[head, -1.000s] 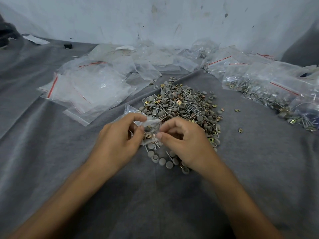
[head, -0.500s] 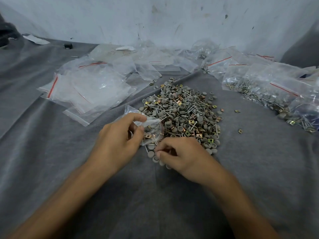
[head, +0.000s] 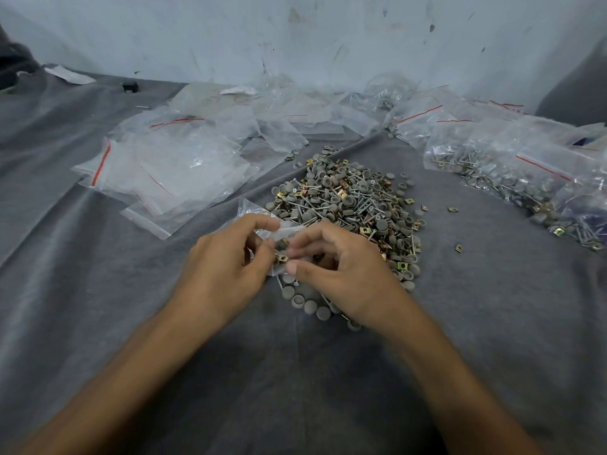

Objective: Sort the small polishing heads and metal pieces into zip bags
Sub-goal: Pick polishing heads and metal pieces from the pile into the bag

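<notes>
A heap of grey polishing heads, metal pins and brass clips (head: 351,201) lies in the middle of the grey cloth. My left hand (head: 226,270) pinches a small clear zip bag (head: 256,218) at its mouth, just in front of the heap. A few pieces show inside the bag. My right hand (head: 341,270) is at the bag's mouth with its fingertips pinched together, and a small piece seems to be held between them. Several loose grey heads (head: 305,302) lie on the cloth under my hands.
Empty clear zip bags with red strips (head: 170,169) are spread at the left and back. Filled bags (head: 512,172) lie at the right, with pieces spilling near them. A few stray brass clips (head: 458,247) sit right of the heap. A white wall closes the back.
My right hand dipped down to the loose heads at the heap's near edge, then came back up to the bag's mouth. My left hand kept its hold on the bag.
</notes>
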Tool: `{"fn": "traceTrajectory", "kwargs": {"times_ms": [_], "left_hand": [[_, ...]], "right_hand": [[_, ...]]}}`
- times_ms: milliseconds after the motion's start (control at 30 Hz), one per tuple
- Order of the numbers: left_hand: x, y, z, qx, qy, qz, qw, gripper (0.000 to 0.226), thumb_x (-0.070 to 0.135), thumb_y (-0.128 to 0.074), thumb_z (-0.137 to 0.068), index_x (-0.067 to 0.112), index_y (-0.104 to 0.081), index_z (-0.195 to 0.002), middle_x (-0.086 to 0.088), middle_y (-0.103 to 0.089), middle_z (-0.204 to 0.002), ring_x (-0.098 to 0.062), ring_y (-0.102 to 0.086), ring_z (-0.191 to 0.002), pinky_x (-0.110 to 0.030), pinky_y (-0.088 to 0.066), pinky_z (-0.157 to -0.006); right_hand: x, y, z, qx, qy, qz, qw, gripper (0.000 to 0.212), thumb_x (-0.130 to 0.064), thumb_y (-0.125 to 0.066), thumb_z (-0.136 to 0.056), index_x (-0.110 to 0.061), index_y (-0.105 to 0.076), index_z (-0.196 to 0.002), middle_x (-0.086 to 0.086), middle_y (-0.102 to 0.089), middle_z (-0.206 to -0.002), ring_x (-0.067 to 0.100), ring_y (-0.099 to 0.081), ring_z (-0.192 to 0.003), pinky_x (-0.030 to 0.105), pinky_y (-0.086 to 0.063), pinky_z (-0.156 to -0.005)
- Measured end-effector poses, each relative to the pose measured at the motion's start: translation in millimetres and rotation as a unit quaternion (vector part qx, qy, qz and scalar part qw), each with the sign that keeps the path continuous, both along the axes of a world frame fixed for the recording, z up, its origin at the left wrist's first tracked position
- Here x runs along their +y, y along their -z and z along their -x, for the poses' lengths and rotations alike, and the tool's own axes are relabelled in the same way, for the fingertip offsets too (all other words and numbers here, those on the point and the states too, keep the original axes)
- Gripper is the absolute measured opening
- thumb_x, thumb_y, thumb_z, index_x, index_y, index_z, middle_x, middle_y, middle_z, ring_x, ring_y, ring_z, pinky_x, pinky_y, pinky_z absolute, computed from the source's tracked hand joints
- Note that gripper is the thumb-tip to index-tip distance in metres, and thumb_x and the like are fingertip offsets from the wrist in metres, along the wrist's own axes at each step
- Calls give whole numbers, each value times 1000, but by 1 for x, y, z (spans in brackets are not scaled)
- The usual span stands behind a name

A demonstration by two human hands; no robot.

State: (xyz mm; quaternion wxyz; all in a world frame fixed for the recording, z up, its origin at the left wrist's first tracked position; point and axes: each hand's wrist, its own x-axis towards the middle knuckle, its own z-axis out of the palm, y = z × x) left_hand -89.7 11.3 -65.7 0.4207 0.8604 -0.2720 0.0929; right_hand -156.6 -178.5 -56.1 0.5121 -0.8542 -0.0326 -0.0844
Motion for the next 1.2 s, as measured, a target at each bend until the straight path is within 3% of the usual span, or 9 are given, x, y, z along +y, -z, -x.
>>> {"fn": "traceTrajectory", "kwargs": {"times_ms": [100,167,267,633,767,900,1000,1100,1200], "left_hand": [[0,0,0,1,2,-2,1000,21,38,-57,-95,49,-57,-113,25,-63,-79,0,-59,-66,-26,-40,-58],[0,0,1,-4,3,-7,1000,21,35,-59,-97,48,-57,-114,24,-63,-79,0,-59,-67,-26,-40,-58],[0,0,1,-6,2,-5,1000,21,34,-59,-97,48,-58,-113,24,-63,-80,-1,-60,-68,-26,-42,-59],[1,2,-2,-7,-3,-3,1000,23,33,-62,-97,50,-56,-113,25,-62,-81,-2,-59,-67,-25,-40,-59],[1,2,-2,-4,-6,-6,1000,22,35,-61,-98,50,-56,-113,24,-62,-81,-2,-59,-66,-26,-41,-60],[1,0,-1,0,-8,-10,1000,20,34,-61,-98,48,-59,-112,25,-62,-81,-1,-59,-67,-25,-40,-59],[0,-1,0,3,-8,-13,1000,19,32,-61,-98,44,-61,-112,24,-62,-80,-2,-58,-66,-27,-41,-60],[0,-2,1,7,-4,-13,1000,19,34,-60,-97,46,-60,-112,24,-63,-79,-2,-59,-67,-28,-42,-60],[0,-2,1,2,-2,-11,1000,18,36,-59,-97,47,-60,-111,27,-62,-79,-1,-58,-66,-27,-42,-59]], "right_hand": [[-4,1,9,37,-33,6,999,8,-28,-78,-88,-25,-70,-89,-8,-74,-78,10,-71,-67,29,-59,-60],[-3,4,12,57,-38,126,990,13,-37,-77,-87,-26,-70,-90,-9,-71,-81,9,-68,-74,40,-59,-70],[4,5,12,55,-26,269,961,22,-50,-75,-84,-32,-68,-96,-17,-60,-87,1,-56,-83,33,-51,-77],[15,1,11,35,0,357,934,27,-43,-48,-101,-25,-67,-106,-6,-65,-102,18,-62,-95,40,-51,-80],[4,-1,13,82,-30,282,956,22,-37,-53,-103,-25,-69,-95,-9,-72,-83,6,-63,-78,39,-53,-79],[-9,-5,19,83,-31,116,989,16,-31,-62,-100,-24,-71,-89,-11,-73,-74,6,-66,-61,24,-50,-57],[-9,-4,11,13,34,104,994,14,-35,-64,-98,-28,-75,-95,-11,-70,-74,7,-66,-68,30,-52,-60],[2,-4,1,-12,78,91,993,14,-37,-65,-97,-30,-77,-101,-20,-67,-72,-3,-63,-73,13,-44,-63],[5,-2,-3,-1,89,63,994,18,-35,-70,-95,-31,-75,-112,-16,-73,-85,-4,-67,-82,18,-53,-73]]}}
